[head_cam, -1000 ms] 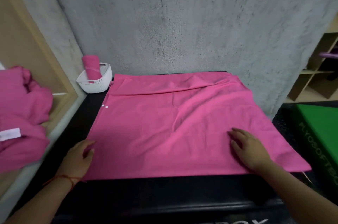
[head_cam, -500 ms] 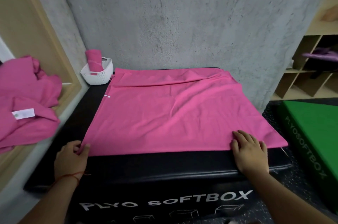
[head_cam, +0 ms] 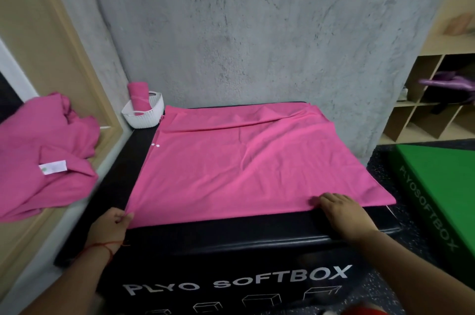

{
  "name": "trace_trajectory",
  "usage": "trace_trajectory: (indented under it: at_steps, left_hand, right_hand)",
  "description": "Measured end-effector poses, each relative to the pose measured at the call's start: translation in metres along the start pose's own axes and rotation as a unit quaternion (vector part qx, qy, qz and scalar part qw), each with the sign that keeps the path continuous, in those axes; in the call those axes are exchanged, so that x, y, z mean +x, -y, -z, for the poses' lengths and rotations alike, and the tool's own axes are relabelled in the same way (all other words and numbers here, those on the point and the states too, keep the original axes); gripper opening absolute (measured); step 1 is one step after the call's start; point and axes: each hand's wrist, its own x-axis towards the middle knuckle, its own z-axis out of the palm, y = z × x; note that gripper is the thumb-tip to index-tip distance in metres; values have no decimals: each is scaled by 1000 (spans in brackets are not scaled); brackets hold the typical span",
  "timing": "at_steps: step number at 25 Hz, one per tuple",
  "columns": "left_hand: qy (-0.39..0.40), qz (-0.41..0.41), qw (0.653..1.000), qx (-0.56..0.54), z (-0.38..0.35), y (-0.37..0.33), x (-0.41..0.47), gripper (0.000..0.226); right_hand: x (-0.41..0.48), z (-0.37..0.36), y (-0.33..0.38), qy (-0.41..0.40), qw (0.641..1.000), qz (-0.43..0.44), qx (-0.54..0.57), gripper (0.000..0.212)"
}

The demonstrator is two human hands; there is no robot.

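A pink cloth (head_cam: 246, 165) lies spread over the top of a black plyo soft box (head_cam: 231, 240), with a few creases near its far edge. My left hand (head_cam: 110, 224) pinches the cloth's near left corner between thumb and fingers. My right hand (head_cam: 344, 214) is at the near edge towards the right corner, fingers curled onto the cloth's hem. Two small white snaps (head_cam: 155, 145) show on the cloth's left edge.
A white basket (head_cam: 144, 116) holding a rolled pink cloth (head_cam: 138, 96) stands at the box's far left corner. A heap of pink cloths (head_cam: 46, 157) lies on a ledge at left. A green soft box (head_cam: 442, 186) and wooden shelves (head_cam: 437, 98) are at right. A concrete wall rises behind.
Both hands slid back along the cloth to its near edge. The left hand took hold of the near left corner; the right came to the hem. My view pulled back and up.
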Motion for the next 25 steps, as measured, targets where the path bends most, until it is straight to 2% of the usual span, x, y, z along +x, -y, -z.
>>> trace_trajectory:
  at_steps: [9, 13, 20, 22, 25]
  left_hand:
    - [36, 41, 997, 50, 32, 22, -61, 27]
    - [49, 57, 996, 51, 46, 26, -86, 27]
    - [101, 59, 988, 105, 56, 9, -108, 12]
    - [103, 34, 985, 135, 60, 2, -105, 11]
    - [105, -11, 978, 180, 56, -17, -92, 12]
  right_hand:
    - [-56, 27, 32, 49, 997, -48, -21, 19]
    - [-83, 56, 51, 82, 994, -64, -33, 31]
    - [-106, 97, 63, 209, 976, -40, -51, 45]
    - [-106, 100, 61, 210, 975, -53, -44, 49]
    - [-91, 100, 54, 169, 980, -103, -9, 54]
